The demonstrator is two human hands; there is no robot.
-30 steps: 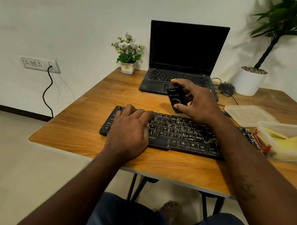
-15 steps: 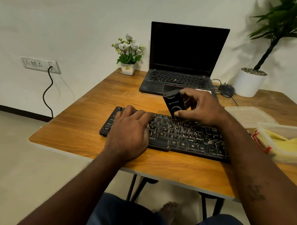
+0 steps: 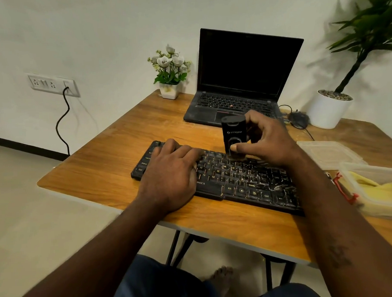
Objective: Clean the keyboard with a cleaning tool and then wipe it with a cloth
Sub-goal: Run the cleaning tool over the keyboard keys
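Since a second ago the black cleaning tool [image 3: 234, 136] has come down from beyond the far edge of the keyboard [image 3: 237, 182] and now stands upright with its lower end on the upper key rows, about midway along the keyboard. The right hand [image 3: 266, 143] grasps it, thumb across the front face and the other fingers curled round the back. The left hand [image 3: 171, 174] has not shifted: it lies palm down on the keyboard's left end, fingers loosely spread over the keys and holding nothing. Pale dusty streaks show on the keys toward the keyboard's right end.

The keyboard lies on a wooden table [image 3: 97, 173], near its front edge. Just off the keyboard's right end stands a clear container [image 3: 357, 170] with a red clasp, and the yellow cloth [image 3: 390, 188] lies inside it. Its clear lid [image 3: 325, 151] rests flat beyond the container, behind the keyboard's right end. Behind the keyboard sits an open laptop [image 3: 243, 79] with a dark screen, and a black mouse [image 3: 298, 120] lies to the laptop's right. A small flower pot [image 3: 170, 91] stands behind the keyboard's left end, and a large potted plant [image 3: 330, 111] is far back on the right. On the wall well to the left of the keyboard is a wall socket [image 3: 53, 85] with a black cable [image 3: 62, 125] hanging from it.
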